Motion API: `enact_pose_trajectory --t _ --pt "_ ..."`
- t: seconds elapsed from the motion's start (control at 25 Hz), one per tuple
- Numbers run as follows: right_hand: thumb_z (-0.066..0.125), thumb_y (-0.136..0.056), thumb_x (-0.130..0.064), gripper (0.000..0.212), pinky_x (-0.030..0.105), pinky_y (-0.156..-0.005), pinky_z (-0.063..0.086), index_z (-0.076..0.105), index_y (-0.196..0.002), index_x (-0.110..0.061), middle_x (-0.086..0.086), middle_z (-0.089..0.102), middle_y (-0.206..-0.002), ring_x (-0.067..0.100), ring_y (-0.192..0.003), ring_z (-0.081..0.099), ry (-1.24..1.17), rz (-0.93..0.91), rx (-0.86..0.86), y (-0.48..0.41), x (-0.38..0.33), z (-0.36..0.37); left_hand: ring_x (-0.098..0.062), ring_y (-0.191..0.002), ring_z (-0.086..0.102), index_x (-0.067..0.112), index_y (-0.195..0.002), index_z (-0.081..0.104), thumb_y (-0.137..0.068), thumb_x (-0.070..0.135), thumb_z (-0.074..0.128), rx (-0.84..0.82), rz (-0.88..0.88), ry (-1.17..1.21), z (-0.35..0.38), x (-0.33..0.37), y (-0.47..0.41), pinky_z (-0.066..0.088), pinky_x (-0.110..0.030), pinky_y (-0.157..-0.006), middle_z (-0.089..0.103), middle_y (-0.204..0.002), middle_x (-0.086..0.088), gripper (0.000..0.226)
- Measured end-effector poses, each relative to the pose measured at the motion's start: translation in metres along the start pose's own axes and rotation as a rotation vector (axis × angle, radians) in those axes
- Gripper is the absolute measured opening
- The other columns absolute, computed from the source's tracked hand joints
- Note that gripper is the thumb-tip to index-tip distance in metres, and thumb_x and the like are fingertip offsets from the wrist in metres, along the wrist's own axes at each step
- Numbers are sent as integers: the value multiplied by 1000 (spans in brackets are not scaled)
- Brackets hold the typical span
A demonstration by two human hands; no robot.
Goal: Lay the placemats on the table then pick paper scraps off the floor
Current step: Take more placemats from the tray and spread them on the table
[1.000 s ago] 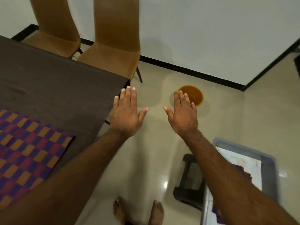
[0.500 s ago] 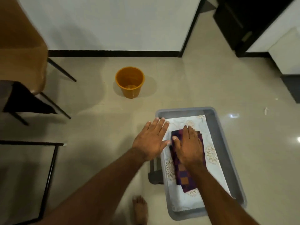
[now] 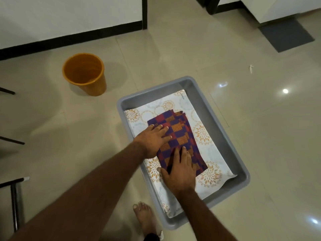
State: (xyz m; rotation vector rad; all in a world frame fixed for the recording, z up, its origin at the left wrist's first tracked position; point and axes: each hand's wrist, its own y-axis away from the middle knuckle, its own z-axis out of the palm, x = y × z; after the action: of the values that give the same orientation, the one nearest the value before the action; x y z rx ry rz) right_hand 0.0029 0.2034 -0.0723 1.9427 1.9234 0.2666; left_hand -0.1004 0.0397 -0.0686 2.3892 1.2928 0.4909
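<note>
A grey plastic tub (image 3: 205,94) stands on the floor. White floral placemats (image 3: 213,173) lie in it, with a folded purple, red and orange checked placemat (image 3: 180,133) on top. My left hand (image 3: 152,138) lies flat on the checked placemat's left edge, fingers spread. My right hand (image 3: 180,169) is at its near end, where a fold of cloth looks pinched between thumb and fingers. A small white paper scrap (image 3: 251,68) lies on the floor to the far right of the tub. Another scrap (image 3: 161,236) lies by my foot.
An orange bucket (image 3: 85,73) stands on the floor left of the tub. Dark chair and table legs (image 3: 15,202) line the left edge. A grey doormat (image 3: 286,35) lies at the far right. My bare foot (image 3: 144,216) is beside the tub's near corner.
My view swung from the table to the floor tub. Both hands dropped onto the checked placemat; the left moved from the tub's rim onto the cloth, and the right slid to its near end.
</note>
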Motion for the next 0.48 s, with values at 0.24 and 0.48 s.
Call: enact_pose_trajectory --t 0.24,0.48 --pt "41 -90 -50 73 56 -113 36 31 -152 -13 11 41 -156 32 -144 37 -26 -14 114 8 -3 10 -32 -158 5 41 -160 21 -97 47 58 -18 -11 29 -3 -6 -1 5 -56 -127 8 -173 -3 73" --pt "68 -82 -41 69 50 -92 55 43 -143 -18 6 68 -122 25 -110 66 -20 -121 155 14 -7 2 -32 -157 15 39 -155 39 -107 43 37 37 12 -24 -12 -3 9 8 -57 -126 20 -171 -3 48"
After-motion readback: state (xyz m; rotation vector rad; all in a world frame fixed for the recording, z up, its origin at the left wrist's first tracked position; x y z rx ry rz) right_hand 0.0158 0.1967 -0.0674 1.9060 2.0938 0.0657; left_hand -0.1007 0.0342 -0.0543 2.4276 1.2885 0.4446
